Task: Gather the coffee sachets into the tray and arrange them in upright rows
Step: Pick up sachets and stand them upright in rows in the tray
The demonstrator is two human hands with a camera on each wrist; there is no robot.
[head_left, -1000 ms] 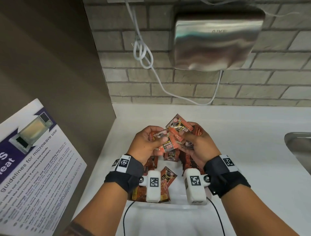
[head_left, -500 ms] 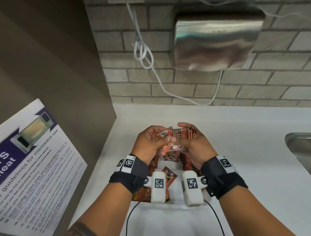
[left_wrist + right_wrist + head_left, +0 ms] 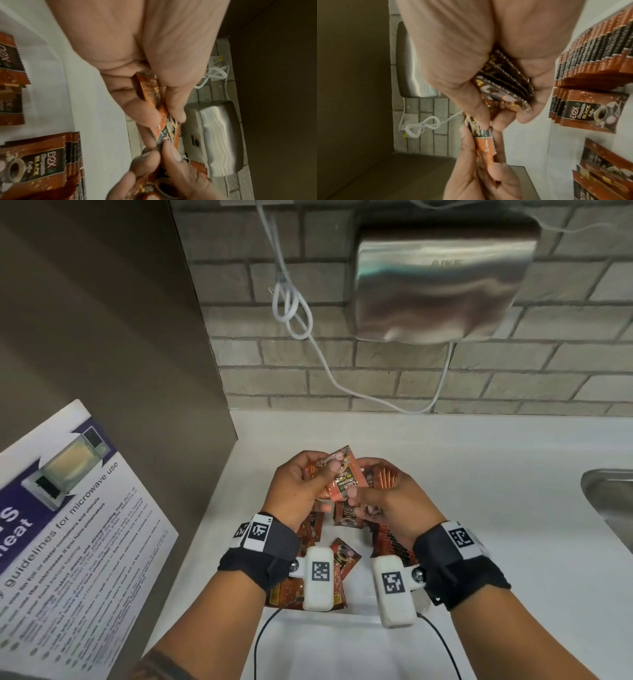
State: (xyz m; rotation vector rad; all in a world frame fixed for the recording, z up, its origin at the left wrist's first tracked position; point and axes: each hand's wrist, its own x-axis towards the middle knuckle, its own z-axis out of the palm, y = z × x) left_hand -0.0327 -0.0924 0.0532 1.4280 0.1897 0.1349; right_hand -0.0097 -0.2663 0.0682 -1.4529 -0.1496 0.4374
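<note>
Both hands hover over the far end of the white tray (image 3: 358, 606). My left hand (image 3: 317, 479) grips a few orange-brown coffee sachets and pinches one tilted sachet (image 3: 344, 479) by its upper end. My right hand (image 3: 364, 499) pinches the same sachet's lower end (image 3: 482, 130) with thumb and forefinger. It also holds a stack of sachets (image 3: 505, 83) in its palm. In the tray, a row of sachets (image 3: 390, 542) stands on edge along the right side. Loose sachets (image 3: 346, 558) lie flat in the middle and left. The wrists hide part of the tray.
The tray sits on a white counter (image 3: 479, 508) against a brick wall. A steel hand dryer (image 3: 442, 282) with a looped white cable (image 3: 294, 313) hangs above. A brown side panel with a microwave poster (image 3: 68, 542) closes the left; a steel sink edge (image 3: 609, 501) lies right.
Half a second ago both hands pressed the sachets together in one level bunch. Now one sachet stands tilted between the two hands. The hands stay over the tray's far end.
</note>
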